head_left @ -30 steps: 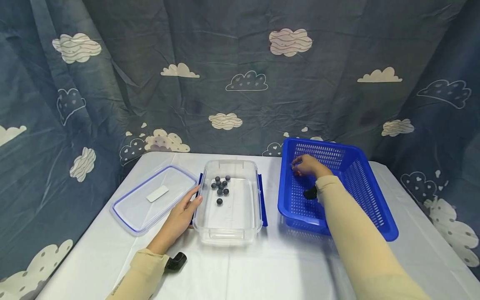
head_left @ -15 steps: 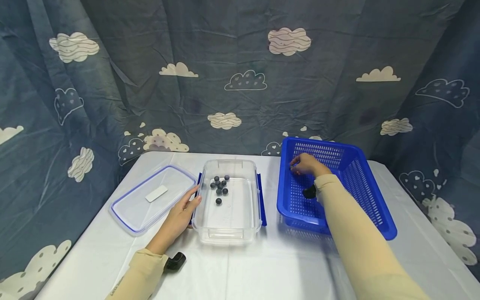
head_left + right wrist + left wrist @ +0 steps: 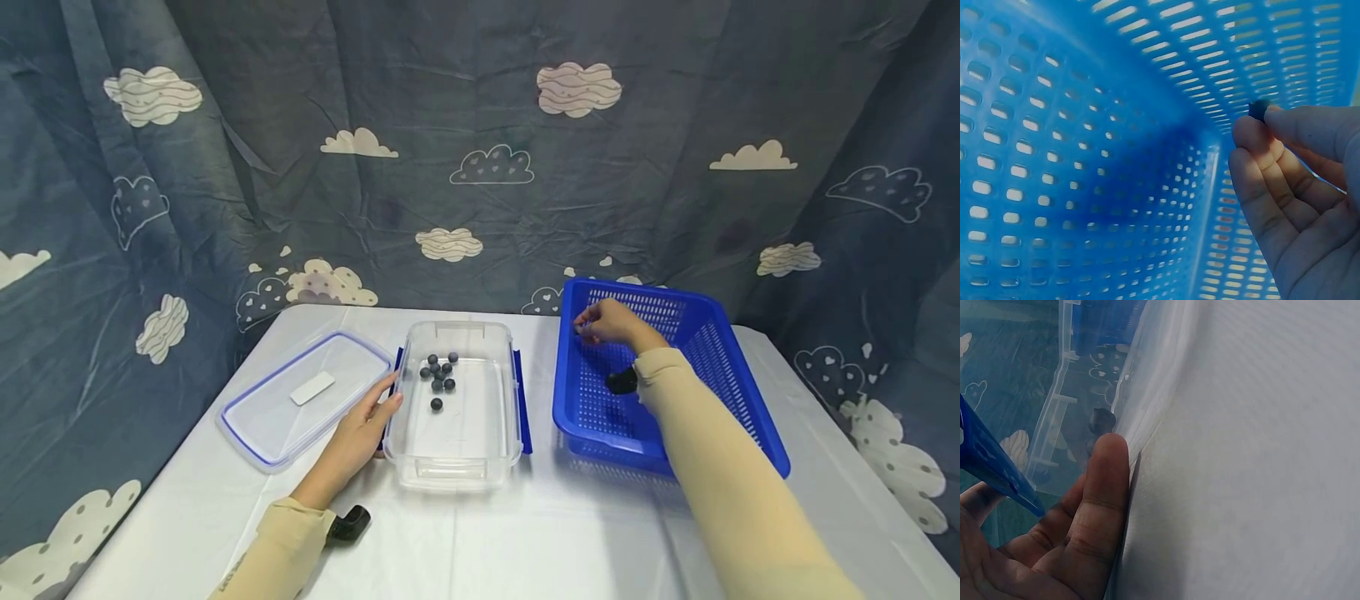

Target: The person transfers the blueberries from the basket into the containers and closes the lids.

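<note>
A clear plastic food container [image 3: 483, 425] with blue side clips stands at the middle of the table, several blueberries [image 3: 437, 405] lying on its floor. My left hand [image 3: 360, 427] rests along its left side, fingers fairly straight against the wall and clip; from the left wrist, the fingers [image 3: 1104, 494] lie by the clear wall. My right hand [image 3: 613, 323] is inside the blue basket [image 3: 675, 292], near its left wall. Between thumb and fingertip it pinches one dark blueberry [image 3: 1259, 110], seen in the right wrist view over the perforated basket floor.
The container's clear lid [image 3: 262, 408], with a blue seal and a white label [image 3: 312, 388], lies flat at the left. White cloth covers the table [image 3: 517, 542]. A dark cloud-print curtain [image 3: 480, 108] hangs behind and at both sides.
My right hand has lifted slightly and shifted a little toward the basket's left wall. The left hand, container and the blueberries in it stay as they were.
</note>
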`<action>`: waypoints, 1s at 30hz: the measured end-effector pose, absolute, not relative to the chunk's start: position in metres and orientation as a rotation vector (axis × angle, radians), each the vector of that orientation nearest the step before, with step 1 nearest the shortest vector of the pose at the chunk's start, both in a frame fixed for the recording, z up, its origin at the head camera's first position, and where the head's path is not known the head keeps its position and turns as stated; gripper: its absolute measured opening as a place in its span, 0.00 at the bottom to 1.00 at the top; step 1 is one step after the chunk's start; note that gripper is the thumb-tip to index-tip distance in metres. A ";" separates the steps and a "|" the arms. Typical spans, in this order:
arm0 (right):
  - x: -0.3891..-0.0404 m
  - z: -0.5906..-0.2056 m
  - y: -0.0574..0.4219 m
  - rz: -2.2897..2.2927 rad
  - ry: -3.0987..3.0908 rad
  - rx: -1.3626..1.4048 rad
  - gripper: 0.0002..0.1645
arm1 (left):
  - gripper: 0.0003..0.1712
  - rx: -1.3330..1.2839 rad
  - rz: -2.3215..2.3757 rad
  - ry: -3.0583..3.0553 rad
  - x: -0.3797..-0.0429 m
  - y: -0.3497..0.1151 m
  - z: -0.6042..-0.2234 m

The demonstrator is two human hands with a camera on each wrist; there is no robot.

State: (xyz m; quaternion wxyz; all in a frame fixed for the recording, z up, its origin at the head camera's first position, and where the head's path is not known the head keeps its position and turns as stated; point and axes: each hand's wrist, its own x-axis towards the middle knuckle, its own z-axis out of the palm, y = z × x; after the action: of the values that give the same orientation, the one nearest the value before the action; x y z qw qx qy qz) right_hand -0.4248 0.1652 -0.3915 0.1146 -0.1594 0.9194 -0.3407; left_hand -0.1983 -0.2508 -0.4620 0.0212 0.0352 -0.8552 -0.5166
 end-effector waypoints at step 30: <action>-0.384 -0.342 0.147 -1.144 2.690 -0.542 0.19 | 0.34 0.132 -1.564 -2.678 -0.196 -0.249 -0.459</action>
State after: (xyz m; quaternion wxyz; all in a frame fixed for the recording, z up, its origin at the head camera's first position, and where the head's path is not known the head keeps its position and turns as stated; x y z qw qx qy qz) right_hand -0.3837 0.1466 -0.3419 0.0841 -0.1816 0.9016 -0.3836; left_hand -0.1963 -0.2493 -0.4594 0.0185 0.0426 -0.8626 -0.5038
